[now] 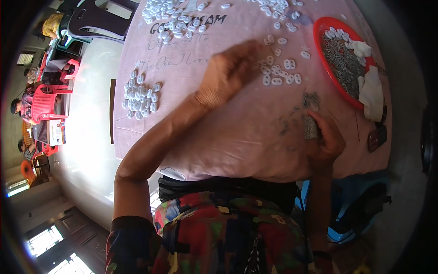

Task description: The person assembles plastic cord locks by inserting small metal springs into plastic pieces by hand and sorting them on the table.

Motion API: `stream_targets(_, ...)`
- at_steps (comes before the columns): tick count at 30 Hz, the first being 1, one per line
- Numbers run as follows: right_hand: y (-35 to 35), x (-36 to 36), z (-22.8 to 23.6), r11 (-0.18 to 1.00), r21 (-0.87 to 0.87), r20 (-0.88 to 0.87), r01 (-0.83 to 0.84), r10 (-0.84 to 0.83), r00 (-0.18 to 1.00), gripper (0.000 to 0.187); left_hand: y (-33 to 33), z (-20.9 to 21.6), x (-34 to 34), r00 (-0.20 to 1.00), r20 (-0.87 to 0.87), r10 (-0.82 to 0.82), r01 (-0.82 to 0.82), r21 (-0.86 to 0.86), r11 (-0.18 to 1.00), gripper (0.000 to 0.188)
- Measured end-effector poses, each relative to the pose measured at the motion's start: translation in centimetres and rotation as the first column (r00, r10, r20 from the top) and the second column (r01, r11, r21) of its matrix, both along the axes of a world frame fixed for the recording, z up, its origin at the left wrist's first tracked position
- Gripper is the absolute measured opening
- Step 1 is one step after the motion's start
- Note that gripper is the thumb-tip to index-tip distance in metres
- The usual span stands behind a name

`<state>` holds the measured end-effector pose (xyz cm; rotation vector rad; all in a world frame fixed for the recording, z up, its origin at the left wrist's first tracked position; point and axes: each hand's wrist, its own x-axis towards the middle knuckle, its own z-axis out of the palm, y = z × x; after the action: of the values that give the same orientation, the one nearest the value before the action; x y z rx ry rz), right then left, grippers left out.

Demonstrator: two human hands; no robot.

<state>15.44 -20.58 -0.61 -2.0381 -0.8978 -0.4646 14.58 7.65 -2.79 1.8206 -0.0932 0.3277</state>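
Over the middle of the pink-covered table (219,150), my left hand (232,71) is smeared by motion, its fingers beside a loose group of white oval plastic pieces (276,81) with two small holes each. Whether it holds one of them is hidden by the blur. My right hand (327,137) rests near the table's right side, thumb and fingers curled round a clump of small metal screws (310,128). Just beyond the thumb lies a little heap of loose screws (310,99), with a few more scattered to its left.
At the right stands a red basin (319,50) holding many screws, some white pieces and white cloth (372,91). A dark phone (377,138) lies below it. More white pieces form piles at left (140,97) and far side (171,16). Beyond are a dark chair (98,20) and seated people.
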Motion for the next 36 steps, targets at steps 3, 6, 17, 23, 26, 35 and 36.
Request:
stream_targets(3, 0.1, 0.0, 0.0, 1.000, 0.016, -0.060, 0.002, -0.001, 0.998, 0.039, 1.2, 1.5, 2.6, 0.994, 0.055, 0.090, -0.102, 0.281, 0.954, 0.044)
stream_targets(6, 0.4, -0.1, 0.3, 1.000, -0.008, -0.058, 0.017, -0.018, 0.998, 0.038, 0.4, 0.8, 4.4, 0.980, 0.190, -0.054, -0.081, 0.637, 0.766, 0.051)
stream_targets(17, 0.0, 0.2, -0.7, 0.990, 0.106, -0.012, 0.089, -0.088, 0.996, 0.027, -2.6, 1.5, -1.8, 0.983, 0.060, -0.173, 0.119, 0.510, 0.852, 0.057)
stream_targets(23, 0.3, 0.2, -0.3, 0.982, 0.128, -0.174, 0.141, -0.118, 0.978, 0.025, -2.7, 1.2, 0.8, 0.988, 0.092, -0.124, 0.104, 0.199, 0.974, 0.055)
stream_targets(26, 0.4, 0.2, -0.1, 0.974, 0.168, -0.160, 0.153, -0.126, 0.979, 0.023, -3.7, 1.2, 3.2, 0.951, 0.294, -0.094, -0.140, 0.683, 0.717, 0.050)
stream_targets(35, -0.1, -0.6, -0.3, 0.980, 0.056, -0.218, 0.193, -0.176, 0.960, 0.024, -2.3, 1.4, 4.6, 0.967, 0.184, -0.177, 0.119, 0.288, 0.950, 0.035)
stream_targets(36, -0.1, -0.4, -0.3, 0.978, 0.056, -0.224, 0.200, -0.183, 0.957, 0.024, -1.6, 1.6, 6.1, 0.973, 0.224, -0.060, -0.034, 0.393, 0.919, 0.036)
